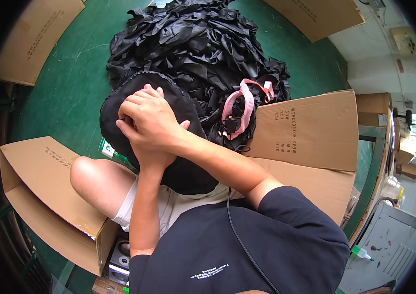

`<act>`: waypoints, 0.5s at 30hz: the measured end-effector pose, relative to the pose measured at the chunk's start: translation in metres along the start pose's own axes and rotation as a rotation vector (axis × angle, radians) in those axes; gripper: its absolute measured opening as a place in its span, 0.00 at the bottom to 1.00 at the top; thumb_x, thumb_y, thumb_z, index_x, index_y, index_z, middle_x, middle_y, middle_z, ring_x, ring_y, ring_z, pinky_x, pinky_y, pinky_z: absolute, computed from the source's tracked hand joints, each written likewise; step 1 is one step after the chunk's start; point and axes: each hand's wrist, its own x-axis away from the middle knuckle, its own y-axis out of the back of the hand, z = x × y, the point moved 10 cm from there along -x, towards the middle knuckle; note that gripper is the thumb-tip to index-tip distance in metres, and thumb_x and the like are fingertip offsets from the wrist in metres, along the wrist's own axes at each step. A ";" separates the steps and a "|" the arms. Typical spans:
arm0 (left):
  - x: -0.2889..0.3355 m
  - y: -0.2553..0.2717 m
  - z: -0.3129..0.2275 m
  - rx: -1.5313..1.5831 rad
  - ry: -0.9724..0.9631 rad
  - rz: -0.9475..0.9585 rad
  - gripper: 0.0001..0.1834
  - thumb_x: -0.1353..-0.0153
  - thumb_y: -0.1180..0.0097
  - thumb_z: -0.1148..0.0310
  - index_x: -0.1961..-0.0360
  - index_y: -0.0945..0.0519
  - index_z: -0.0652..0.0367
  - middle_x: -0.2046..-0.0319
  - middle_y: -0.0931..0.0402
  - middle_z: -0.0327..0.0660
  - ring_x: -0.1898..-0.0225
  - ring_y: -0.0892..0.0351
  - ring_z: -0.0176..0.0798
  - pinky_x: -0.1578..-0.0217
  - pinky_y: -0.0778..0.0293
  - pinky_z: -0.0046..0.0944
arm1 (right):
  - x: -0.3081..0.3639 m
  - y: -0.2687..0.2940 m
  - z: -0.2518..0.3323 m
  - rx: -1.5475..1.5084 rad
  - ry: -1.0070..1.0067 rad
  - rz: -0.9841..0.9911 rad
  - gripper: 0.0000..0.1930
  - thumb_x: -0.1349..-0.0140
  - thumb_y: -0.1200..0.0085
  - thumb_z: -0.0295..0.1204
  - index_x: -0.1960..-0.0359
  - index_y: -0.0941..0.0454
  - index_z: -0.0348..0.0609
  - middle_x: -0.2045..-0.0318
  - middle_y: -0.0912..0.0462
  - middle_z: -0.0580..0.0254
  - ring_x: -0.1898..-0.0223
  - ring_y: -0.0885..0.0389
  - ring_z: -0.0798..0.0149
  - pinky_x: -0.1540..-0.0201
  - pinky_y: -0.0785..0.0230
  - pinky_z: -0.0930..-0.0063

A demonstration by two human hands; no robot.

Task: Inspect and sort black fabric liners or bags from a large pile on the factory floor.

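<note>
A rounded black fabric piece [193, 169] with a stitched, ruffled edge rests across my lap. My left hand [150, 147] lies on top of it, thumb out to the right and fingertips reaching past my other hand; most of it is covered. Over it, my right hand [146, 110] crosses from the right, its fingers bent round my left hand. Beyond them spreads a big heap of crumpled black fabric [183, 46]. A pink strap [247, 105] loops over a small black bundle at the right of the heap.
Open cardboard boxes flank me, one at the left [46, 171] and one at the right [306, 132]. More cardboard [36, 36] lies at the far left and far right. Green floor [80, 93] shows between. A black cord [237, 220] runs down my shirt. A grey metal cabinet [389, 250] stands at lower right.
</note>
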 end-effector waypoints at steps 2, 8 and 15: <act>0.002 -0.006 0.003 0.013 -0.025 -0.023 0.49 0.45 0.33 0.48 0.28 0.41 0.59 0.28 0.44 0.46 0.29 0.43 0.44 0.31 0.49 0.41 | 0.000 0.000 -0.001 -0.001 0.002 0.004 0.09 0.49 0.37 0.31 0.75 0.24 0.42 0.74 0.23 0.59 0.62 0.23 0.54 0.39 0.37 0.56; 0.029 -0.023 0.030 -0.167 -0.087 0.215 0.32 0.44 0.35 0.60 0.41 0.29 0.65 0.41 0.30 0.52 0.39 0.32 0.52 0.39 0.37 0.47 | -0.002 -0.007 -0.009 -0.088 -0.029 0.014 0.08 0.48 0.38 0.31 0.77 0.23 0.42 0.75 0.21 0.59 0.62 0.22 0.55 0.47 0.35 0.58; 0.043 0.199 -0.043 0.689 -0.473 -0.230 0.09 0.40 0.43 0.74 0.62 0.22 0.69 0.60 0.19 0.51 0.60 0.18 0.47 0.56 0.23 0.45 | 0.004 0.004 -0.006 0.060 0.095 -0.051 0.07 0.48 0.38 0.31 0.77 0.22 0.43 0.72 0.22 0.61 0.60 0.22 0.56 0.49 0.35 0.61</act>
